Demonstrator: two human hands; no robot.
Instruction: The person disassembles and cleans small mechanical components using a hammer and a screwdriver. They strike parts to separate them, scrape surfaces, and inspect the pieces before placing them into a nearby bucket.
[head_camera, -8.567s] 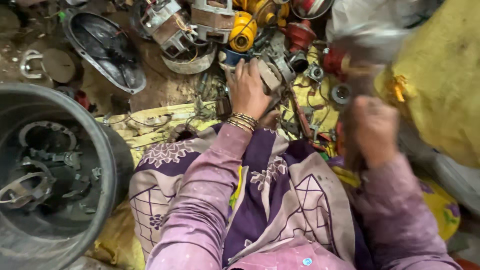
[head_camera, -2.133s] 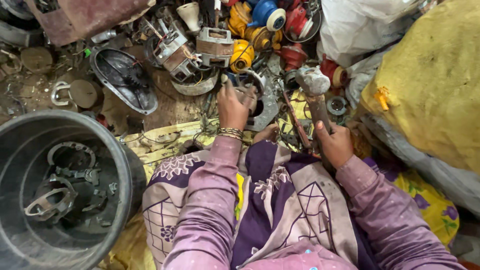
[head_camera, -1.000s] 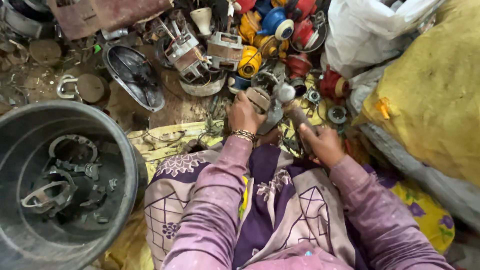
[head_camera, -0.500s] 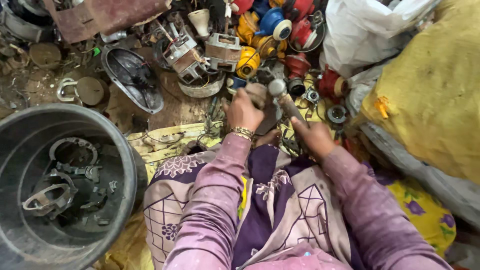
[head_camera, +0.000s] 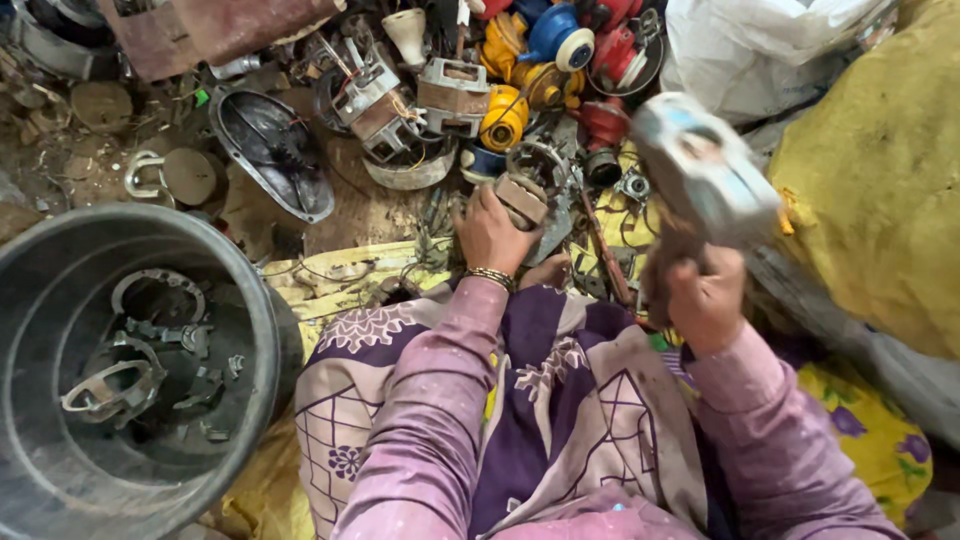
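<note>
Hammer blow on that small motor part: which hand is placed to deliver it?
Right, probably. The right hand grips the raised hammer above the pile, while the left hand is occupied, pinning the motor part on the ground.

Dirt floor (head_camera: 330, 210), perhaps, strewn with scrap.

The dirt floor (head_camera: 360, 215) carries everything here. Taking the large grey tub (head_camera: 255, 330) as the landmark: it stands on the floor at the near left. Just right of the tub a yellow cloth (head_camera: 320, 285) is spread over the ground. Beyond the tub lies a dark fan guard (head_camera: 270, 150), and further right of that a heap of motor parts (head_camera: 450, 100). Far right of the tub, a yellow sack (head_camera: 880, 200) and a white bag (head_camera: 760, 50) rest.
</note>
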